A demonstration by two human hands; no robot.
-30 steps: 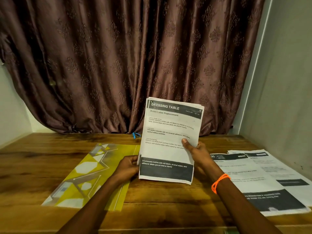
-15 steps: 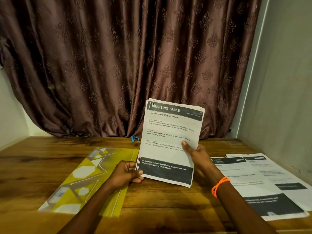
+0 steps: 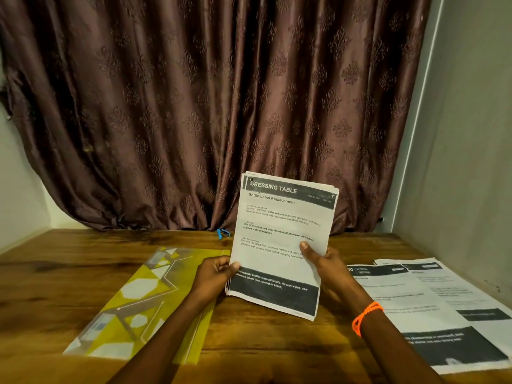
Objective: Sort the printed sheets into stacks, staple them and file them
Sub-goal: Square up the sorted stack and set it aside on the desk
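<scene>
gripping the stack of printed sheets (image 3: 279, 245) upright above the wooden table (image 3: 55, 295), left hand (image 3: 213, 275) pinches its lower left edge, right hand (image 3: 324, 266) curls round the right edge, thumb on the front page headed "dressing table". yellow folder (image 3: 133, 309) lies flat to the left, two more printed stacks (image 3: 432, 309) flat on the right, blue stapler (image 3: 222, 233) by the curtain (image 3: 221, 106).

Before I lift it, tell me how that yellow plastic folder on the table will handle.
The yellow plastic folder lies flat and thin on the wooden table, so it is probably light and will likely flex if lifted by one edge. Its glossy surface suggests it may slide easily when pushed.
</scene>
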